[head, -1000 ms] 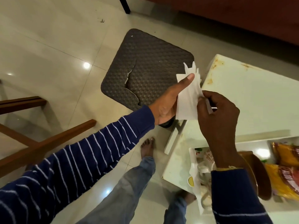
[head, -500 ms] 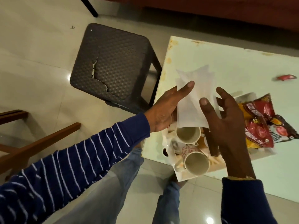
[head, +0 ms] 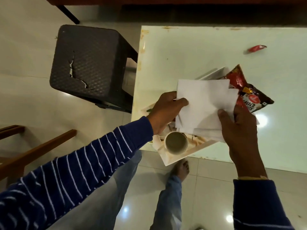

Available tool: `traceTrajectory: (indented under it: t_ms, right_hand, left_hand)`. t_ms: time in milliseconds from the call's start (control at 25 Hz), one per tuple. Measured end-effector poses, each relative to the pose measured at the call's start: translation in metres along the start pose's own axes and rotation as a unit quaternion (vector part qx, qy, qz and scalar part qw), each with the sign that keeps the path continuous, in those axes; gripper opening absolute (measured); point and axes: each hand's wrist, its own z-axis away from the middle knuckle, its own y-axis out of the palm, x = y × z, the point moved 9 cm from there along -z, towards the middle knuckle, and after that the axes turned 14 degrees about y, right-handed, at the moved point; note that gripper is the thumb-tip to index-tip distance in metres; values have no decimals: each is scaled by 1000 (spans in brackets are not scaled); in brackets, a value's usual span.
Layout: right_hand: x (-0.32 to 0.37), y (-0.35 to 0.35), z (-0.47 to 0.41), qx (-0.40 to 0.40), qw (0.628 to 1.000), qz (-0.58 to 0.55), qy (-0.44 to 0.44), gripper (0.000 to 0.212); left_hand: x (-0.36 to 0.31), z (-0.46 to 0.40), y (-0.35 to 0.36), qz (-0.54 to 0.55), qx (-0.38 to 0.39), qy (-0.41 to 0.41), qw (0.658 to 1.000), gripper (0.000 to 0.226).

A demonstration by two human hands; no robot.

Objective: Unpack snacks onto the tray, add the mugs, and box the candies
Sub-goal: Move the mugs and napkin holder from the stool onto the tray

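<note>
Both hands hold a stack of white paper napkins above a white tray at the table's near left corner. My left hand pinches the stack's left edge and my right hand grips its lower right side. Below the napkins a white mug stands in the tray with its mouth up. Red and dark snack packets lie at the tray's far right side, partly under the napkins. A small red candy lies alone on the table's far right.
The pale glass table has a rust-stained left edge. A dark plastic stool with a cracked seat stands left of it. Wooden chair rails cross the lower left. My legs and bare feet are on the tiled floor.
The view swung right and down over the table. The napkins went from upright to spread flat over the tray, and my right hand moved from beside them to gripping their lower right side.
</note>
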Motion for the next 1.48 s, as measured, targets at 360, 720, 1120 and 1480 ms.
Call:
traceTrajectory:
  t_ms: [360, 720, 1120, 1480]
  right_hand:
    - [-4, 6, 7, -57, 976, 150, -147, 26]
    - [-16, 32, -14, -27, 983, 140, -117, 27]
    - [-10, 34, 7, -1, 985, 64, -158, 13]
    - [-28, 36, -21, -67, 988, 98, -96, 15]
  left_hand:
    - [22, 0, 36, -200, -3, 81, 976, 18]
    - [35, -11, 26, -196, -59, 46, 978, 18]
    - [35, 2, 30, -134, -65, 47, 988, 12]
    - [36, -20, 12, -188, -73, 16, 979, 22]
